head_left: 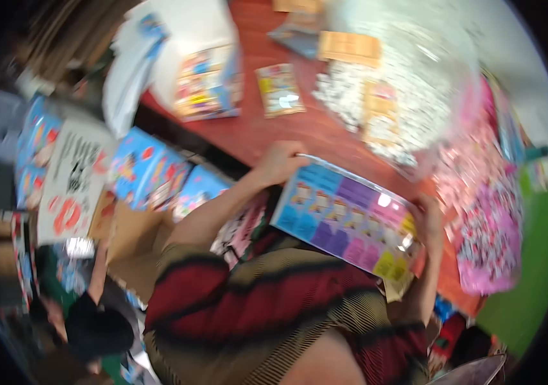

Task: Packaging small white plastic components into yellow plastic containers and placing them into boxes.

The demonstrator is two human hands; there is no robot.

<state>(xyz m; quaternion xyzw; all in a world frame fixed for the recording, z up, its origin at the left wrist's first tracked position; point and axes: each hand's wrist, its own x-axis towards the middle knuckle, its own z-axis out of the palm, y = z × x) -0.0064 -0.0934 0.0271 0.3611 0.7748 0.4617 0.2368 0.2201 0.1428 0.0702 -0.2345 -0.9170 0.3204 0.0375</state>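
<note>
Blue, purple and yellow, the flat box (341, 218) is pinched at either end by left hand (285, 163) and right hand (429, 222), over the lap (274, 289) beside the desk (238, 135), where one slackening grip could drop it!

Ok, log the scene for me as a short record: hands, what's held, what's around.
Left hand: gripping upper-left corner of a glossy multicoloured rectangular panel
Right hand: gripping its right edge
Panel pose: slanting down to the right in the picture, above the lap
On red table: small rectangular packet with yellow edging; heap of small white pieces in clear plastic
Right: bulging pink plastic bag
Left: open brown cardboard box
Clarity: blurred, fine detail lost
</note>
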